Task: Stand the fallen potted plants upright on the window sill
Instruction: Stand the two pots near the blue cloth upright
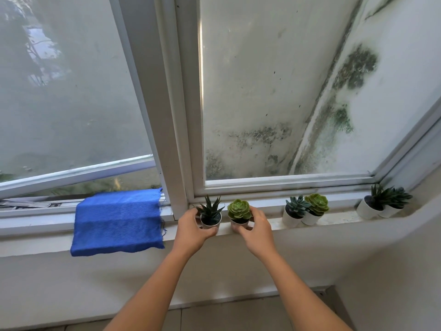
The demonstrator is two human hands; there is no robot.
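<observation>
Hands cupping two upright pots, sill

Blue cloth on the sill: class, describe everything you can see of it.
The blue cloth is a bright, woven-looking fabric with a fine ribbed texture, folded into a rough rectangle. It drapes over the sill below the left pane, its lower part hanging past the front edge. Loose threads fray along its right side. Neither hand touches it; it lies left of the pots, apart from them.
</observation>
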